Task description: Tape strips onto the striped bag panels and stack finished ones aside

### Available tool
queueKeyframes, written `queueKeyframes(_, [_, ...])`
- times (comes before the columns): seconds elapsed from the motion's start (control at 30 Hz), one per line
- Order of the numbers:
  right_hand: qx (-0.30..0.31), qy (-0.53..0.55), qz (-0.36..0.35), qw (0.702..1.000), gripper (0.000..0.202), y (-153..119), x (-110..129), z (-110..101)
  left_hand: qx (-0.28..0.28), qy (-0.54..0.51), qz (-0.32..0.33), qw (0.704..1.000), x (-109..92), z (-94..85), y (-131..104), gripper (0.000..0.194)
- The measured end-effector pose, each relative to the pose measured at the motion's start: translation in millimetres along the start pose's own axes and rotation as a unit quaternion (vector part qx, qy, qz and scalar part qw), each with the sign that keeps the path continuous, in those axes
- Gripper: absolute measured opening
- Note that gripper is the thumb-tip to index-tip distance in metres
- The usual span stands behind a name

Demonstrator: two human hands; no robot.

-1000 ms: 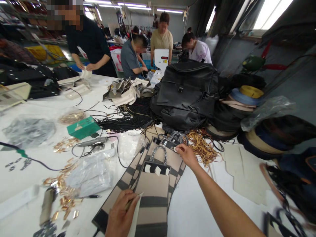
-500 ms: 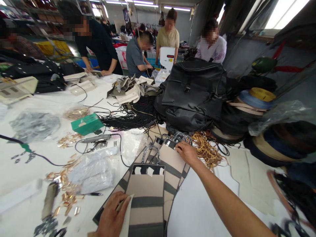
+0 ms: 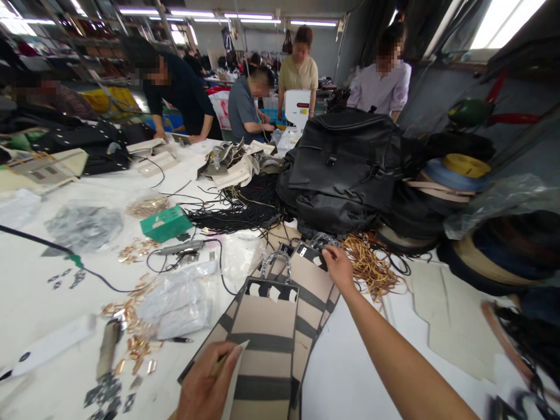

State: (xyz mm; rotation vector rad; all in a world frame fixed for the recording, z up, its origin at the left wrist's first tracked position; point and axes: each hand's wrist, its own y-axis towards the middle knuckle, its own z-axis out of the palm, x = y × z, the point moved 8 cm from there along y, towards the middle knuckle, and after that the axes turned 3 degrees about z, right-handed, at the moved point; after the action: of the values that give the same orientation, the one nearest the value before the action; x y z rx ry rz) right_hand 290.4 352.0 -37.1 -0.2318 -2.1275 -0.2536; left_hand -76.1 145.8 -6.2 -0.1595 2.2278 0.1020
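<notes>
My left hand (image 3: 207, 379) is closed on a pale, pointed sheet (image 3: 236, 379) beside the lower left part of a striped bag panel (image 3: 262, 318). That panel is beige with dark bands and has a clear-wrapped looped handle (image 3: 275, 262) and white tabs at its top. Other striped panels (image 3: 306, 277) lie fanned out beneath it. My right hand (image 3: 339, 268) is at the top edge of the right-hand panel, beside its dark strip, with the fingers pressed together. What the fingertips pinch there, if anything, is too small to tell.
Black backpack (image 3: 345, 169) at the centre back, with black cords (image 3: 240, 204) to its left. Brown cords (image 3: 367, 262) lie right of my right hand. Green box (image 3: 166, 224), corded tool (image 3: 179, 246), plastic bags and gold pieces on the left. Strap rolls (image 3: 464, 175) at right; several people beyond.
The view has shifted slightly, so the table items appear further right. My right hand has moved from the white tab by the panel's corner to the right end of its top edge.
</notes>
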Motion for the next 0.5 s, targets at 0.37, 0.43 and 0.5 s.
queueKeyframes(0.37, [0.371, 0.187, 0.04, 0.909, 0.018, -222.0, 111.0, 62.7, 0.092, -0.145, -0.155, 0.973, -20.5, 38.7, -26.0, 0.045])
queueKeyframes(0.43, [0.351, 0.168, 0.056, 0.92, 0.009, -223.5, 109.1, 61.4, 0.097, -0.129, -0.116, 0.98, -25.6, 39.2, -28.4, 0.035])
queueKeyframes(0.5, [0.343, 0.164, 0.066, 0.923, 0.01, -220.8, 106.3, 57.8, 0.096, -0.088, -0.043, 0.991, -33.7, 36.3, -29.6, 0.029])
